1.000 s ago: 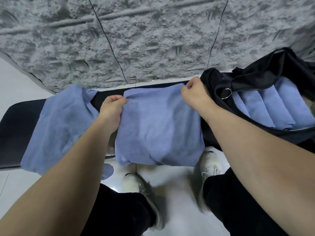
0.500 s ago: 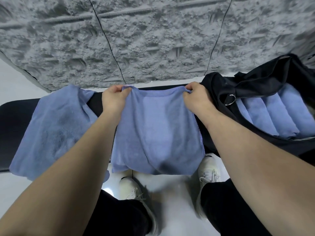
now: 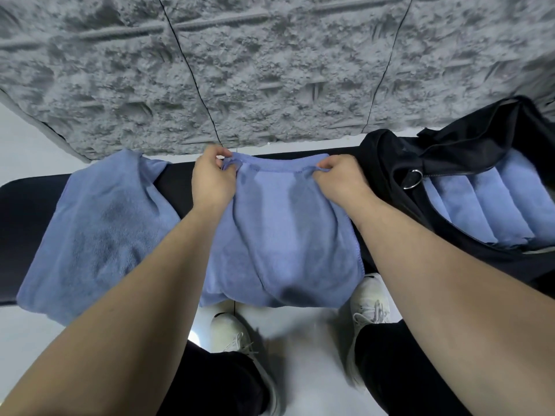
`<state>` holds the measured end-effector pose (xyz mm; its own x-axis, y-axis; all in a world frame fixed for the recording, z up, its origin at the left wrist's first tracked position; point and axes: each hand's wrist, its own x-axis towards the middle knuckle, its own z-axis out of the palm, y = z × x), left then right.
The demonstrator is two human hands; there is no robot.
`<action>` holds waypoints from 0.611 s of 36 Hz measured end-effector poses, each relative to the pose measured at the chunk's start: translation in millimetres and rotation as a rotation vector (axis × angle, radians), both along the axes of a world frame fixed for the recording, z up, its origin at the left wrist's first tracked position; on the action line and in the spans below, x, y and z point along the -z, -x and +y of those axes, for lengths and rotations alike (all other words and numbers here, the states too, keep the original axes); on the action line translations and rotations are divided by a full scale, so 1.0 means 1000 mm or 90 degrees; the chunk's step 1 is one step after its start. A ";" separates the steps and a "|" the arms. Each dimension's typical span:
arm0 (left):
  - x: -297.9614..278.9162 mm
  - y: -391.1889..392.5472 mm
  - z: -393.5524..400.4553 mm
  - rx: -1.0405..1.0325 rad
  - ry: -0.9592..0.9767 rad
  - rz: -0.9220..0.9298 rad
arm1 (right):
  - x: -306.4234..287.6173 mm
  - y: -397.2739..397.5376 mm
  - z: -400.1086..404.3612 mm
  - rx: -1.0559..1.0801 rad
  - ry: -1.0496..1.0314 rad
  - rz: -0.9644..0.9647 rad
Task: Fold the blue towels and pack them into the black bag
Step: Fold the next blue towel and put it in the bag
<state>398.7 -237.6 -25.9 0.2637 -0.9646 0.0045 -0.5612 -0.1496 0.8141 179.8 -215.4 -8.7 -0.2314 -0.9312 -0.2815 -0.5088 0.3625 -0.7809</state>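
The blue towel point(image 3: 282, 235) being worked lies across the middle of the black tabletop point(image 3: 27, 217), its near part drooping over the near edge toward the floor. The left hand point(image 3: 211, 178) pinches its far left corner, and the right hand point(image 3: 339, 175) pinches its far right corner, so the far hem is drawn between them with a slight sag.

The main risk, as I judge it, is an uneven fold. The cloth shows long soft ridges running from far to near, and the overhanging part is bunched; if the far hem is brought toward the near edge without smoothing, those ridges will be trapped inside and the corners will not meet. Because so much of the towel hangs off the tabletop, releasing either pinch could let its weight drag it onto the floor beside the white shoes point(image 3: 369, 301).

To the left, a second blue towel point(image 3: 99, 232) lies spread and unfolded, its right edge close to the left forearm; a sweep of that arm could pull it askew or off the near edge.

To the right, the black bag point(image 3: 387, 166) stands open with folded towels point(image 3: 492, 205) packed side by side. The room left in it looks limited, though part of the bag runs out of view; a bulky fold may not slot in, or may disturb the packed row. The bag's floppy rim and metal ring point(image 3: 412, 179) could catch the cloth on entry.
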 end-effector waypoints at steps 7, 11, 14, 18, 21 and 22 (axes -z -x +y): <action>-0.007 0.000 0.002 -0.126 -0.016 0.189 | -0.002 -0.001 0.002 -0.013 -0.033 -0.023; -0.007 -0.007 0.005 -0.225 -0.093 0.371 | -0.003 0.001 0.003 0.028 -0.028 -0.056; -0.006 -0.012 0.009 -0.204 -0.134 0.455 | -0.005 0.000 0.004 0.028 -0.035 -0.094; -0.010 -0.015 0.008 -0.189 -0.127 0.504 | -0.002 -0.006 0.006 0.016 -0.022 -0.116; -0.013 -0.012 0.008 -0.197 -0.127 0.548 | -0.004 -0.011 0.009 -0.023 0.011 -0.088; -0.013 -0.011 0.009 -0.200 -0.129 0.556 | -0.005 -0.013 0.010 -0.045 0.016 -0.062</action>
